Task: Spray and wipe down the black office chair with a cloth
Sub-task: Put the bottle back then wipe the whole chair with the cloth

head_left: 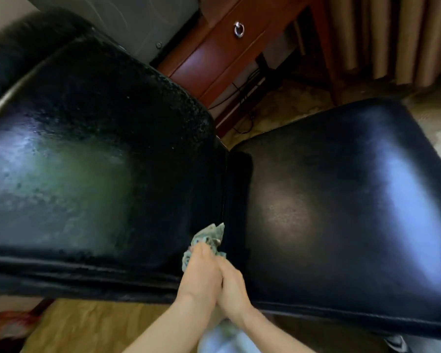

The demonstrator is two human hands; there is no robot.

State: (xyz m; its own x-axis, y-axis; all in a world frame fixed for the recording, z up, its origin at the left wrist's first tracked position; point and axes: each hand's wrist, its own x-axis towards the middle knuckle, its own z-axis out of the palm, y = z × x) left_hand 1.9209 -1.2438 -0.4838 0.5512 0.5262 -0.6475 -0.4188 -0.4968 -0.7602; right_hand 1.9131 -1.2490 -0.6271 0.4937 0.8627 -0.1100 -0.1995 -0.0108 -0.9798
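Observation:
The black office chair fills the view: its wet-looking backrest point(92, 159) on the left, its shiny seat point(341, 200) on the right, a dark gap between them. A crumpled pale green cloth point(209, 236) is pressed at the lower end of that gap. My left hand point(200, 273) grips the cloth from below. My right hand point(231, 286) lies pressed against the left hand, its fingers closed toward the cloth. No spray bottle is in view.
A red-brown wooden desk with a metal ring pull point(239, 29) stands behind the chair, with cables point(242, 98) under it. Beige curtains point(392, 36) hang at top right. Patterned carpet point(87, 324) lies below. A blurred white-blue thing point(222, 337) sits under my wrists.

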